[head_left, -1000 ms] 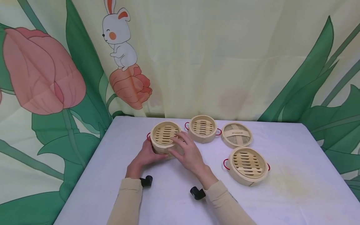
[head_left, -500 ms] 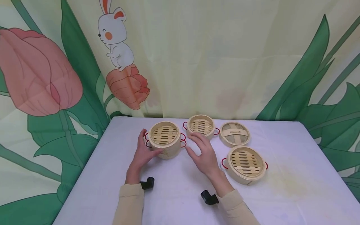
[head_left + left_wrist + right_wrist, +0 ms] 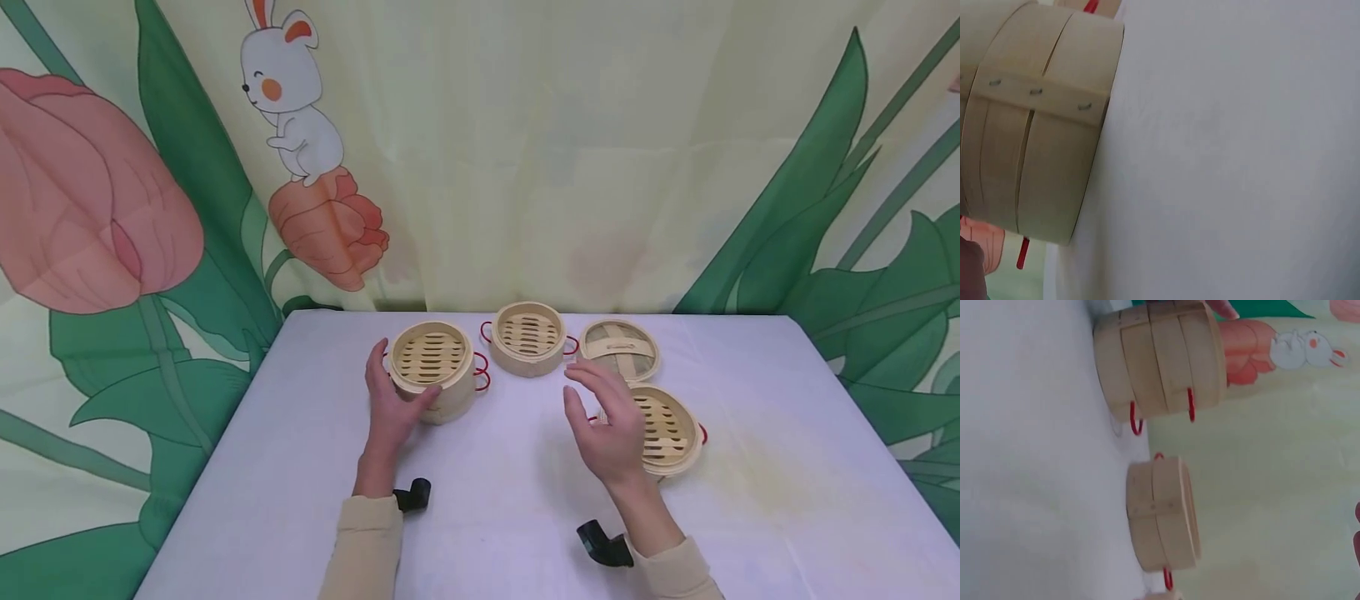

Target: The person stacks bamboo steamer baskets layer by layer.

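Two bamboo steamer baskets with red wire handles stand stacked (image 3: 432, 369) at the table's left middle. My left hand (image 3: 396, 392) touches this stack: straight fingers lie along its left side and the thumb rests on its front wall. The left wrist view shows the stack's wall (image 3: 1035, 137) close up. My right hand (image 3: 600, 412) hovers open with spread fingers, just left of a single basket (image 3: 666, 429) and partly in front of it. In the right wrist view the stack (image 3: 1160, 359) stands near another single basket (image 3: 1163, 512).
A single basket (image 3: 528, 337) stands at the back centre, with a woven bamboo lid (image 3: 620, 350) lying flat to its right. The white table (image 3: 750, 500) ends at a flower-printed curtain (image 3: 525, 167). A black wrist camera (image 3: 603, 546) sits on each forearm.
My right hand let go of the stack and moved right, to the single basket at the front right. My left hand stayed against the stack. The head view shifted slightly.
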### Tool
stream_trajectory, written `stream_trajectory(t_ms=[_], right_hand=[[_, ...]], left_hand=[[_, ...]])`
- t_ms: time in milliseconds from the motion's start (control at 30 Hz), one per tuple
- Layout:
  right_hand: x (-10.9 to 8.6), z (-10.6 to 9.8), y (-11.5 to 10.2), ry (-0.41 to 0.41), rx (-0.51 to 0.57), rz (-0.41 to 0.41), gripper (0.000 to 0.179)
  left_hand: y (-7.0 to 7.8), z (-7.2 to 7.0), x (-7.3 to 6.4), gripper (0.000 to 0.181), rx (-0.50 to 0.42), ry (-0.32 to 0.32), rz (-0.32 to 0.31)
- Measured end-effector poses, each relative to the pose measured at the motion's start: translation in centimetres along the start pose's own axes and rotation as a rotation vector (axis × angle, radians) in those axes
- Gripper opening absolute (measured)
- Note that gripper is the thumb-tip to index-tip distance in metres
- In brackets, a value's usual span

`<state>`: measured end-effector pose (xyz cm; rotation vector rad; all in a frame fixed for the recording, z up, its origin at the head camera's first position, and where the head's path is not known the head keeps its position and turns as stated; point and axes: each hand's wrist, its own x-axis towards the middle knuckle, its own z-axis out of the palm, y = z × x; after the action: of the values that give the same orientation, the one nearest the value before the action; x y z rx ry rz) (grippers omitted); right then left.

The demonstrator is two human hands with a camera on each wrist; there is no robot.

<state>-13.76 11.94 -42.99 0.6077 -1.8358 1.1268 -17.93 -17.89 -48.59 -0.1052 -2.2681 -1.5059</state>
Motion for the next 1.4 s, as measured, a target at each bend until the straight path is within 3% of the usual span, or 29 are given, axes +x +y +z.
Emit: stream_trajectory(t_ms=[167, 433, 800, 1133, 1400], right_hand=[[-0.1, -2.5, 0.1, -0.002, -0.063, 0.008, 0.023], [-0.2, -6.1, 0.6, 0.020, -0.132, 0.017, 0.031], [-2.3, -9.7, 1.1, -0.014, -0.244, 0.161, 0.022], [-3.5, -12.1, 2.0, -0.201, -0.371, 0.346, 0.036], [-4.8, -14.5, 2.8, -0.484, -0.390, 0.572, 0.059]], left_hand=[[0.0, 0.2, -0.2, 0.115, 0.022, 0.016, 0.021], [0.2, -0.1, -0.5, 0.121, 0.016, -0.025, -0.047], [0.6, -0.6, -0.8, 0.123, 0.020, -0.039, -0.089], [0.4, -0.6, -0.5, 0.120, 0.045, -0.020, -0.035], [0.3, -0.1, -0.1, 0.117, 0.064, -0.020, 0.027]])
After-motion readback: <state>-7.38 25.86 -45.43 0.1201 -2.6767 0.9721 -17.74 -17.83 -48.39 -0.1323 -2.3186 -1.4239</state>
